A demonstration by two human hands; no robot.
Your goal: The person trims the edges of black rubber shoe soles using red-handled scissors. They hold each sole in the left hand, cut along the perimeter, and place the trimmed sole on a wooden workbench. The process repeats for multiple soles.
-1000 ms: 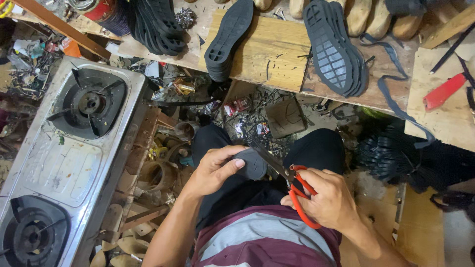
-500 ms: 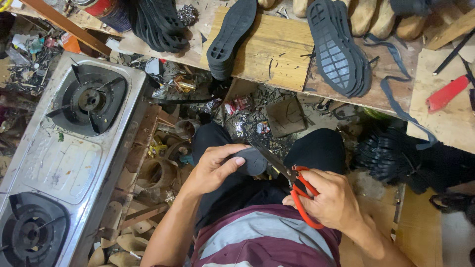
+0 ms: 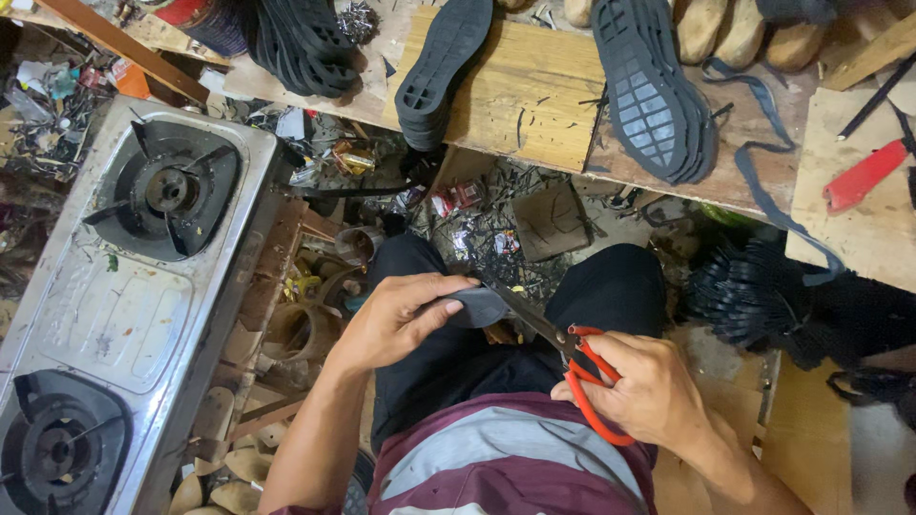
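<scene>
Gripping grey piece, left hand, right hand on red-handled scissors, blades seemingly closed.

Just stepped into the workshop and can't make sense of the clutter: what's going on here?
A seated person is cutting a small dark grey piece over their lap. The left hand holds the piece, and the right hand works red-handled scissors whose blades meet its edge. Black shoe soles lie on the wooden bench ahead, and a two-burner gas stove sits on the person's left.

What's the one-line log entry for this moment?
left hand: holds grey piece | right hand: scissors at piece | stove on left
</scene>
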